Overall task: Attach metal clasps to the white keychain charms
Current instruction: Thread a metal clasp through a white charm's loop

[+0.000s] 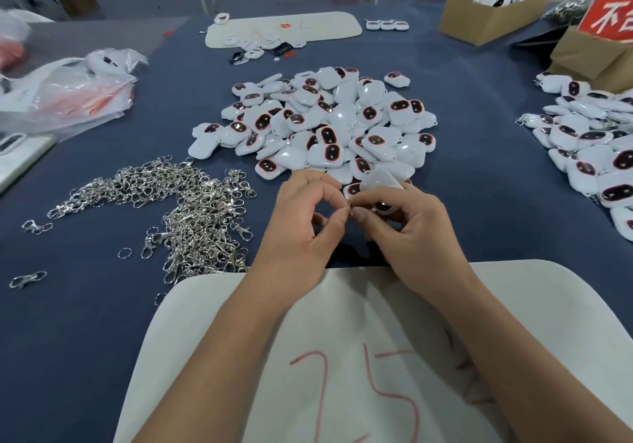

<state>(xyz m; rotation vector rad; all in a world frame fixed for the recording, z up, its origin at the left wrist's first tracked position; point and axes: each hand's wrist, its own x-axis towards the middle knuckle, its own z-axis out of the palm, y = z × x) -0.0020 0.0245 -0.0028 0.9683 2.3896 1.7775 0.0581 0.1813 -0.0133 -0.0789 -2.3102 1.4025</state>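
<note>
from the head view we see our left hand (301,223) and right hand (407,227) meeting above the dark blue felt-like table cover (102,322), just in front of a white rounded board with red marker numbers (359,357) that our forearms lie across. our right hand grips a glossy white rounded-square plastic charm (382,179), fingers curled round it, its smooth pale back tilted up toward us. our left thumb and forefinger are pinched narrow on a tiny metal ring (349,206) at the charm's edge, the other fingers curled loosely; the ring is too small for us to make out more.

just beyond our hands lies a heap of glossy white charms with dark oval red-rimmed windows (325,124). to the left sprawls a tangled pile of shiny silver metal clasps and rings (191,209), with a few strays apart from it. at the right edge sits a second heap of white charms (589,141), some showing rings. farther off we see crinkled clear plastic bags (68,93), a brown cardboard box of charms (493,7) and another white board (284,28).
</note>
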